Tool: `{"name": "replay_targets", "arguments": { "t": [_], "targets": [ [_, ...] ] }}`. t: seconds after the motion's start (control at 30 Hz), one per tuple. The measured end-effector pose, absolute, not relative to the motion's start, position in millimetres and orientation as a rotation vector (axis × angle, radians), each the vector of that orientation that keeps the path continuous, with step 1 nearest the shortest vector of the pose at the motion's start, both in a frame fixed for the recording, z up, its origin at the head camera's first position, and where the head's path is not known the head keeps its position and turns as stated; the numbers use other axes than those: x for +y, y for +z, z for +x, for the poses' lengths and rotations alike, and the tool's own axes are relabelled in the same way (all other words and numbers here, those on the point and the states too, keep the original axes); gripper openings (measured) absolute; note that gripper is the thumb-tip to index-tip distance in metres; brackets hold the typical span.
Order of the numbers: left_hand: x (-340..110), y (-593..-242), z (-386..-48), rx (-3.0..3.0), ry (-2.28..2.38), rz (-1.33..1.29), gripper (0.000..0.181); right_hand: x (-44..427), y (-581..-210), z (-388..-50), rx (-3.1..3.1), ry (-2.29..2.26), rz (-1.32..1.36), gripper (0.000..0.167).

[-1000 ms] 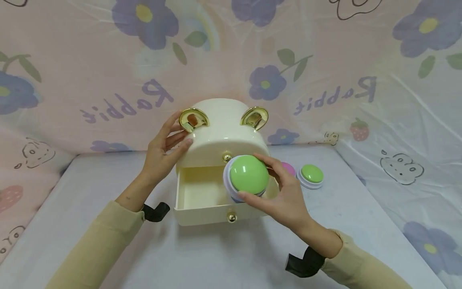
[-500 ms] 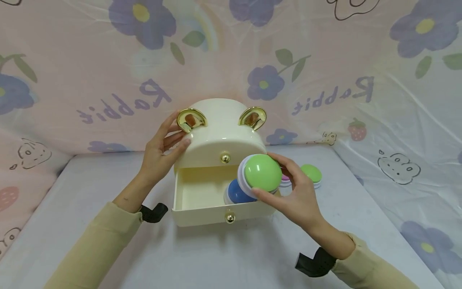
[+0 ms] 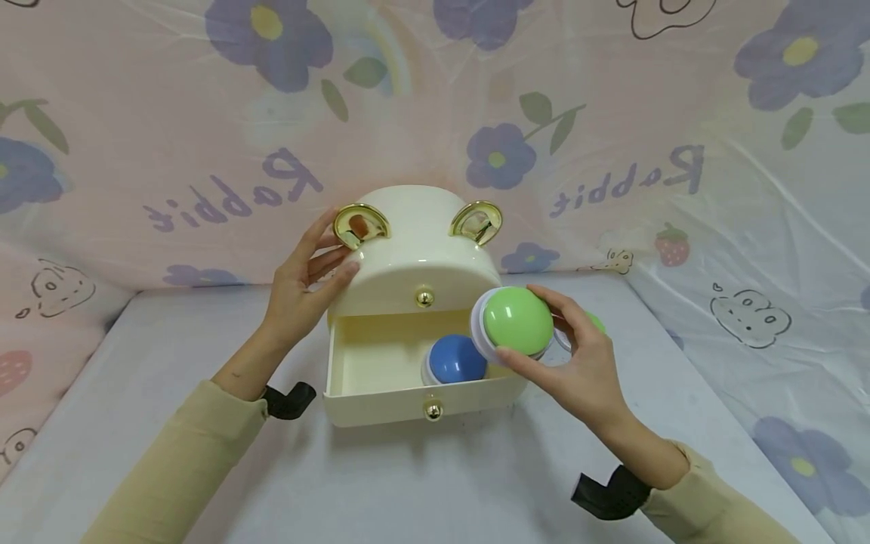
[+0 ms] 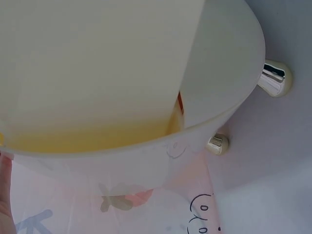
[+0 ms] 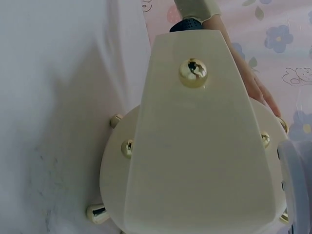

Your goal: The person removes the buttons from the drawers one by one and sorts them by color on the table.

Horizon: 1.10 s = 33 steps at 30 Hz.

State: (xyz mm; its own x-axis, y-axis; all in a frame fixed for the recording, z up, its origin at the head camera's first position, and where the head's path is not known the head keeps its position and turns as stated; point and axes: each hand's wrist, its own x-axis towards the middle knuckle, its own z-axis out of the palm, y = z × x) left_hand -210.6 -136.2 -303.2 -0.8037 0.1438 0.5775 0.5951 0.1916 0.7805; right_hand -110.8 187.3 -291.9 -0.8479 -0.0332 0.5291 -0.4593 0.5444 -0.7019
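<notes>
A cream storage box (image 3: pixel 414 242) with gold ears stands on the table, its lower drawer (image 3: pixel 381 404) pulled out. Against the box's left side, just below the gold ear, rests my left hand (image 3: pixel 302 283), thumb towards the front. My right hand (image 3: pixel 578 363) grips a round push button with a green dome (image 3: pixel 518 321) and white base between thumb and fingers, above the drawer's right corner. A blue-domed button (image 3: pixel 457 359) lies tilted inside the drawer. The right wrist view shows the drawer underside (image 5: pixel 200 156) and the held button's pale base (image 5: pixel 295 185) at its edge.
Behind my right hand, a second green-domed button (image 3: pixel 596 321) is mostly hidden. The upper drawer, with a gold knob (image 3: pixel 424 297), is closed. Patterned fabric (image 3: pixel 408 113) hangs behind and beside the white table (image 3: pixel 408 483).
My right hand has moved right with the green button, uncovering the blue one in the drawer. The pink button on the table has become hidden. My left hand stays on the box.
</notes>
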Motion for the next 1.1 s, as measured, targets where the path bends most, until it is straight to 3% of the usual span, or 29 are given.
{"name": "replay_targets", "arguments": {
  "t": [1.1],
  "targets": [
    [-135,-303,-209,-2.101,-1.638,-0.678,0.072,234,-309,-121,-2.355,1.194,0.161,0.068]
  ]
}}
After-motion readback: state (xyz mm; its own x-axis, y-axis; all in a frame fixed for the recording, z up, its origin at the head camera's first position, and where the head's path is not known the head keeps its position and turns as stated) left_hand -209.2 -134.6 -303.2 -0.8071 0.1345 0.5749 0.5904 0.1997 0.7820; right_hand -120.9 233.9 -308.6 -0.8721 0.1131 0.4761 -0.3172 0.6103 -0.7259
